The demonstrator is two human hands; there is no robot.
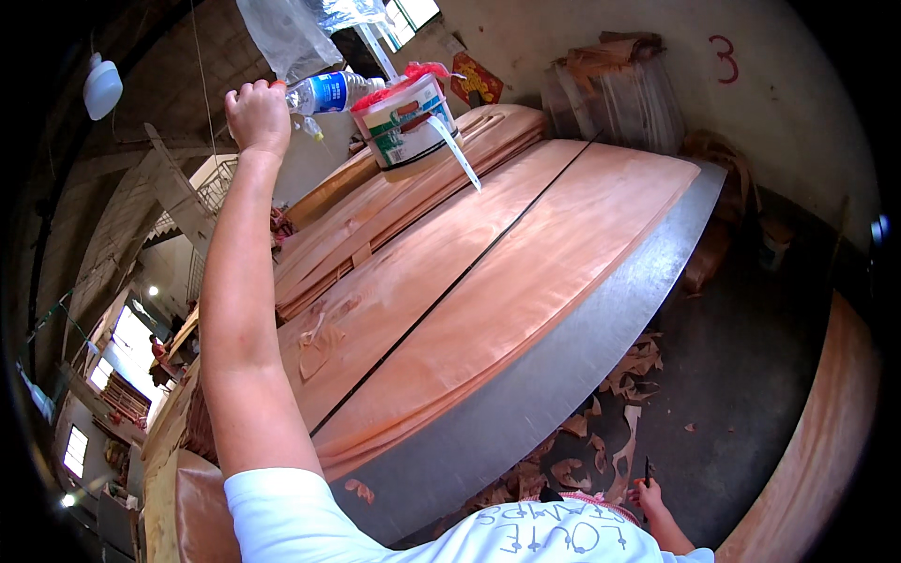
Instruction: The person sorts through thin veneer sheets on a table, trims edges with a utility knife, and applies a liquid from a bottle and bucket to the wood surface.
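Your left hand [258, 120], at the end of your raised arm on the far left, has its fingers curled around the near-left end of a clear plastic bottle with a blue label [328, 93]. The bottle lies sideways, its neck pointing right towards a white bucket with green printing and red plastic over its rim [385, 145]; you cannot tell whether the two touch. A narrow white strip with fine markings [457, 158] hangs down the bucket's right side.

Your right hand [646, 497] is low on the near right, beside your white shirt [282, 507], fingers pinching a slim dark tool [648, 469] whose end points up. The tool is too small to tell its kind.

Between your hands spreads a broad stack of thin, reddish-tan wood sheets [526, 244], crossed lengthwise by a straight black strip [469, 267]. A smooth grey metal sheet [526, 403] shows along the stack's right and near edge. Curled tan scraps [638, 366] litter the dark floor [723, 375] to its right.
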